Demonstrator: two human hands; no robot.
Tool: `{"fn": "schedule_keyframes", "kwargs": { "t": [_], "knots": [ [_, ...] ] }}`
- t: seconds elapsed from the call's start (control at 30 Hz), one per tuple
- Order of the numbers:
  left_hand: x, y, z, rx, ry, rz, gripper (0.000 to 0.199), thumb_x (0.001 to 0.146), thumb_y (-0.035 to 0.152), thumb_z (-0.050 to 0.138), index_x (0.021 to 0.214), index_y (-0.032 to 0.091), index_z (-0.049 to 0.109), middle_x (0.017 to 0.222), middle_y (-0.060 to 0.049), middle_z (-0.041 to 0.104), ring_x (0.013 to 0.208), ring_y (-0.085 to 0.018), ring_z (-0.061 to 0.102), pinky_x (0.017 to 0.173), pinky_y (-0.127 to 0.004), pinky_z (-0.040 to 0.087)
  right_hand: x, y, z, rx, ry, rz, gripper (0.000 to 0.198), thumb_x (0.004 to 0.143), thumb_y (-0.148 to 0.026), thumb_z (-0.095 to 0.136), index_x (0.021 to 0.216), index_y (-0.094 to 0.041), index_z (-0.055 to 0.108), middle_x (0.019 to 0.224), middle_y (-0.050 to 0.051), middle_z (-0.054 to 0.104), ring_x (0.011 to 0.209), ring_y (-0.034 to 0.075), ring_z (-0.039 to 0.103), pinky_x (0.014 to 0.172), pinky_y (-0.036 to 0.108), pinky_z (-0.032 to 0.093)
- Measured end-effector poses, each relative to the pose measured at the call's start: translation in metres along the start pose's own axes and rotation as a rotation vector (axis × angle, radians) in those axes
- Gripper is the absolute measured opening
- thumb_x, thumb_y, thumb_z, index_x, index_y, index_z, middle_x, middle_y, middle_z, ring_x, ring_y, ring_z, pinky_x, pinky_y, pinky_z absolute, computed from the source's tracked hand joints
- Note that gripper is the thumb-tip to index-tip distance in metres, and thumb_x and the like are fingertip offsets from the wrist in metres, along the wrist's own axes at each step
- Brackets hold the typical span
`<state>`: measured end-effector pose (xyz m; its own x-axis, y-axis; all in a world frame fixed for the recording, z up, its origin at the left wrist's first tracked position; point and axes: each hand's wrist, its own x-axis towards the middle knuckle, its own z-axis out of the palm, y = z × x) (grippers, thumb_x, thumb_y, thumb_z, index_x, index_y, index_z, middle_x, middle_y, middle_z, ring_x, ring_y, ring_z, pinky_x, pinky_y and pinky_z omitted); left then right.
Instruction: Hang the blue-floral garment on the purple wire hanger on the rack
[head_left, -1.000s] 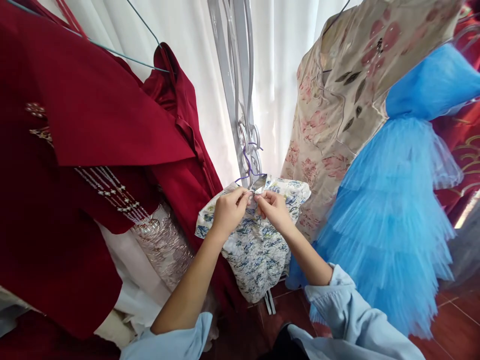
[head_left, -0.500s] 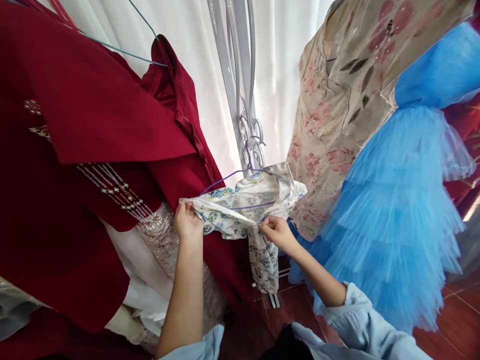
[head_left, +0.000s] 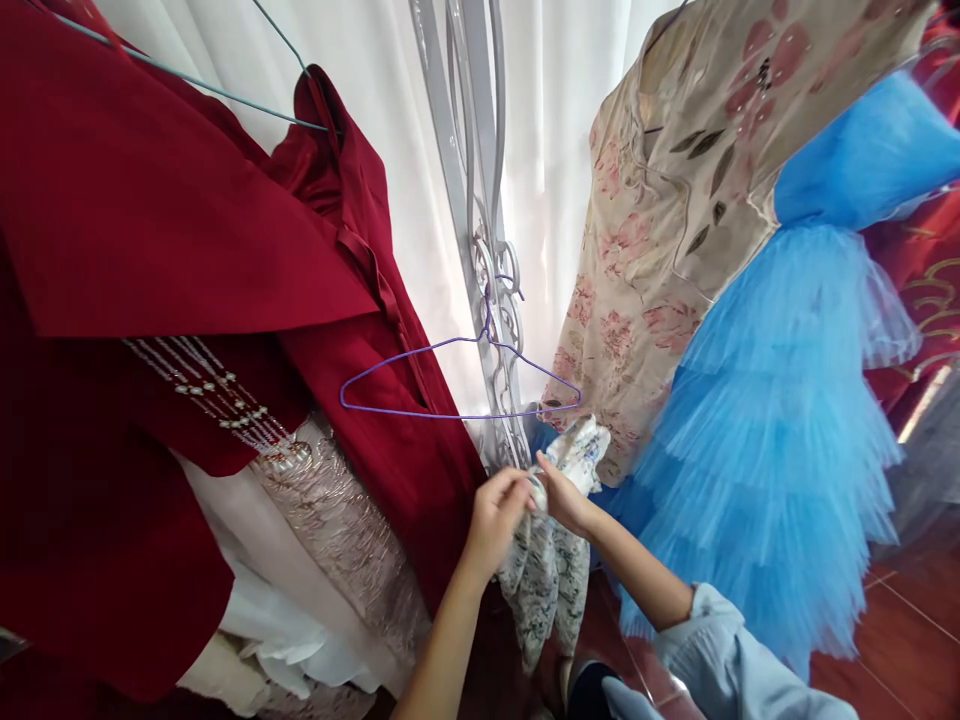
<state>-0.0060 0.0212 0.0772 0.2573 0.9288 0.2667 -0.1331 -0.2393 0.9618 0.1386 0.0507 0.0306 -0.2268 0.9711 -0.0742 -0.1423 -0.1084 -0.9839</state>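
Observation:
Bunched up between both hands is a white garment (head_left: 544, 590) with a small blue floral print; its lower part hangs down in folds. My left hand (head_left: 499, 510) pinches its gathered edge, fingers closed. Right beside it, my right hand (head_left: 562, 500) is closed round the same cloth, the thumb pointing up. A crumpled end of the garment sticks out past the right hand. Above the hands, a bare purple wire hanger (head_left: 457, 415) hangs by its hook on the grey metal stand (head_left: 491, 240).
Dark red garments (head_left: 187, 240) with bead strands hang at the left, over a lace-like pale dress (head_left: 345, 510). On the right hang a beige floral dress (head_left: 622, 260) and a blue tiered tulle dress (head_left: 757, 450). White curtain (head_left: 570, 90) covers the back; red floor tiles (head_left: 900, 620) lie below.
The floral garment has come off the purple hanger and moved down, now bunched. My left hand has moved right, close to my right hand. The hanger now hangs bare.

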Motion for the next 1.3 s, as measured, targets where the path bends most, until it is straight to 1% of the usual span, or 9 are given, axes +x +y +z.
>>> {"fn": "schedule_keyframes", "kwargs": {
  "t": [0.1,0.23,0.43,0.57,0.73,0.83,0.93,1.1,1.3],
  "knots": [
    [-0.008,0.001,0.01,0.395,-0.188,0.179,0.027,0.089,0.027,0.061,0.115,0.023,0.068,0.108,-0.008,0.066,0.105,-0.024,0.06,0.099,-0.039,0.045,-0.021,-0.001,-0.011,0.198,-0.099,0.208,0.057,0.083,-0.07,0.052,0.061,-0.018,0.061,0.054,0.001,0.059,0.057,0.018,0.059,0.06,0.03,0.048],
    [-0.013,-0.023,0.0,0.293,-0.197,0.112,0.075,0.078,0.031,0.075,0.146,0.028,0.042,0.136,-0.012,0.054,0.128,-0.028,0.049,0.111,-0.046,0.035,-0.052,-0.013,-0.028,0.166,-0.253,0.335,0.035,0.074,-0.049,0.074,0.072,-0.015,0.068,0.064,0.0,0.066,0.06,0.015,0.061,0.06,0.025,0.047],
    [-0.05,-0.043,-0.017,0.085,-0.62,-0.324,0.041,0.079,0.047,0.072,0.105,0.016,0.073,0.098,-0.006,0.07,0.096,-0.027,0.063,0.087,-0.036,0.05,-0.08,-0.073,-0.046,-0.15,-0.558,0.232,0.024,0.072,-0.035,0.077,0.078,-0.012,0.074,0.065,-0.001,0.065,0.057,0.012,0.054,0.057,0.023,0.042],
    [-0.062,-0.029,-0.052,0.123,-0.475,-0.394,0.034,0.075,0.044,0.076,0.093,0.015,0.073,0.083,-0.003,0.067,0.078,-0.02,0.06,0.069,-0.026,0.048,-0.074,-0.112,-0.053,-0.46,-0.567,0.009,0.024,0.077,-0.036,0.073,0.078,-0.012,0.074,0.064,-0.001,0.064,0.058,0.014,0.053,0.055,0.024,0.041],
    [-0.044,0.006,-0.126,0.164,-0.031,-0.319,0.025,0.073,0.037,0.077,0.08,0.016,0.066,0.07,0.0,0.062,0.064,-0.015,0.055,0.057,-0.021,0.041,-0.027,-0.127,-0.067,-0.618,-0.147,-0.361,0.019,0.08,-0.024,0.064,0.092,-0.014,0.075,0.085,0.006,0.072,0.074,0.02,0.062,0.065,0.027,0.046],
    [-0.028,0.032,-0.154,0.24,0.058,-0.223,0.022,0.073,0.034,0.074,0.084,0.017,0.067,0.074,-0.002,0.064,0.064,-0.016,0.056,0.056,-0.021,0.041,0.008,-0.128,-0.074,-0.618,0.033,-0.455,0.041,0.078,-0.024,0.065,0.118,-0.016,0.07,0.089,0.007,0.073,0.076,0.021,0.062,0.069,0.029,0.047],
    [-0.004,0.054,-0.159,0.455,0.071,-0.018,0.013,0.077,0.03,0.064,0.083,0.019,0.067,0.075,-0.002,0.062,0.069,-0.018,0.056,0.06,-0.024,0.043,0.036,-0.126,-0.079,-0.803,0.136,-0.453,0.042,0.081,-0.029,0.062,0.12,-0.017,0.068,0.074,0.003,0.069,0.066,0.018,0.056,0.065,0.027,0.042],
    [0.05,0.064,-0.151,0.751,0.162,0.319,0.01,0.08,0.02,0.053,0.079,0.019,0.063,0.095,-0.004,0.059,0.095,-0.02,0.057,0.083,-0.028,0.045,0.055,-0.115,-0.081,-0.936,0.119,-0.42,0.03,0.085,-0.037,0.055,0.065,-0.016,0.062,0.056,-0.001,0.052,0.056,0.014,0.045,0.057,0.026,0.031],
    [0.087,0.059,-0.125,0.67,0.198,0.354,0.012,0.077,0.017,0.052,0.086,0.019,0.059,0.092,-0.003,0.062,0.078,-0.016,0.06,0.068,-0.024,0.046,0.045,-0.097,-0.065,-0.9,0.104,-0.41,0.031,0.087,-0.036,0.047,0.062,-0.018,0.05,0.055,-0.003,0.043,0.056,0.012,0.04,0.055,0.025,0.027]
  ]
}}
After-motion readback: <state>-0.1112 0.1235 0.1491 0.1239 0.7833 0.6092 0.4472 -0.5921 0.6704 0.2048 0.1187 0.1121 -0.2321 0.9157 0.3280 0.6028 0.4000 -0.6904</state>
